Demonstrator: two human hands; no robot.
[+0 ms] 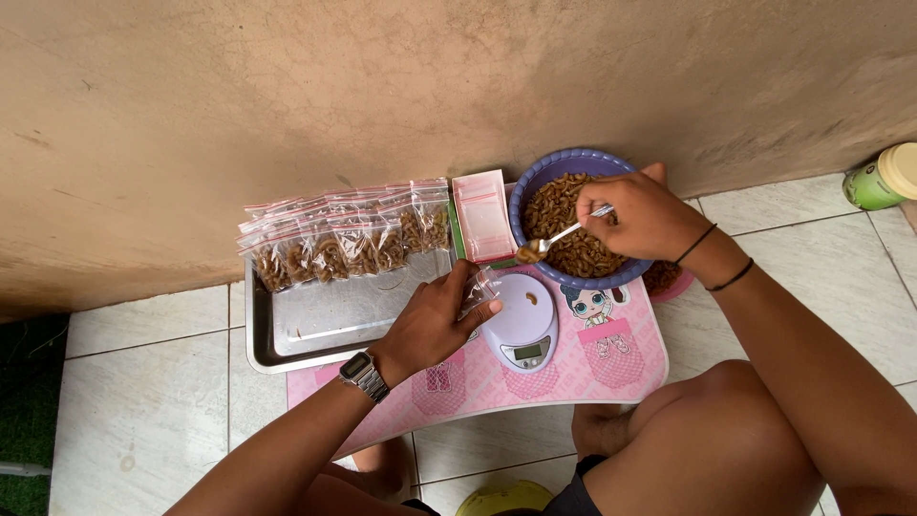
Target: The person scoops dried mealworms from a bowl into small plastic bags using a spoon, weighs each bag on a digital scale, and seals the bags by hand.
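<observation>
Both forearms reach forward, the left hand [432, 320] cupped with fingers pinched, the right hand [638, 216] curled in a fingertip grip.

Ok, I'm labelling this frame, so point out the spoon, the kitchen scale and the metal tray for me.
spoon [562, 235], head view, on the middle of its handle.
kitchen scale [526, 330], head view, on its pale weighing platform.
metal tray [325, 315], head view, on a bare part of its floor.

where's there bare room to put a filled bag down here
The metal tray is bare in front of the row of filled bags. The pink table is free right of the scale. It is crowded between scale, bowl and both hands.
</observation>
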